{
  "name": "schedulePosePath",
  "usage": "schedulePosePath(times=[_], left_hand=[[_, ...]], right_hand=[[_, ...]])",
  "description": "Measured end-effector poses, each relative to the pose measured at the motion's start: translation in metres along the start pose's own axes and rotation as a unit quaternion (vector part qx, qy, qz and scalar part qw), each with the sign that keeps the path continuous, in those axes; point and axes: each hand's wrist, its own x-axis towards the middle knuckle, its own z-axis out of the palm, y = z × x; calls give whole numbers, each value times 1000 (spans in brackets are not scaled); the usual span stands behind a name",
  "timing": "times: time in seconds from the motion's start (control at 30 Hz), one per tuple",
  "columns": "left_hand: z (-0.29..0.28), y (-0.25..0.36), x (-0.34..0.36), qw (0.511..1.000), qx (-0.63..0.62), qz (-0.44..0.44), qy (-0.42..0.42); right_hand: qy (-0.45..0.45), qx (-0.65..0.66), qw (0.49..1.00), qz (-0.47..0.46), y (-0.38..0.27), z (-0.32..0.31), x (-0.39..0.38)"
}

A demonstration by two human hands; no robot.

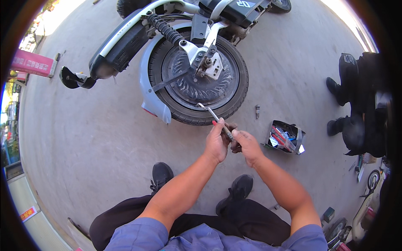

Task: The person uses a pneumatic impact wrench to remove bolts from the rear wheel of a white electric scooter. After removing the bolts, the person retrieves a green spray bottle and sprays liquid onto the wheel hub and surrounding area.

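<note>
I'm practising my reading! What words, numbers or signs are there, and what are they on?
I won't copy writing, but here's where it stands:
Pink box, left: pale characters, somewhat blurred.
Scooter's white frame: tiny dark lettering, too small to read surely.
Scooter's black case: bold white marks, tilted.
Red sign, lower left: yellowish characters, blurred.

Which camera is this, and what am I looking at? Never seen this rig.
No robot here: a person is working bare-handed, seen from above by the left of two head-worn fisheye cameras, so straight edges bend. The left hand and right hand together hold a slim metal tool with a bent tip, near the wheel of a two-wheeler; contact is unclear. On the grey ground to the right are a small cylindrical piece and an open dark box of mixed items.
</note>
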Motion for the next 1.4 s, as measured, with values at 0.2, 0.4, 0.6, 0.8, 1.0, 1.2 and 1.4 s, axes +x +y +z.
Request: schedulePosePath(times=[0.2,0.4,0.6,0.8,1.0,1.2,1.4], left_hand=[[7,6,-5,1000,17,-13,-22],[15,10,-8,975,204,-39,-83],[22,-6,-10,913,396,0,-101],[9,-19,-2,860,508,-16,-48],[-6,-25,4,846,533,-19,-15],[-20,-18,2,844,536,-17,12],[-37,-15,1,836,546,-21,50]], right_hand=[[-77,4,997,-8,11,-10,9],[-108,-25,993,-45,13,-14,3],[-39,56,998,-8,24,-42,-26],[168,263,950,26,49,-133,-28],[239,301,923,-10,62,-157,-15],[156,-298,942,-7,103,-147,-51],[153,-607,772,-112,185,-185,-57]])
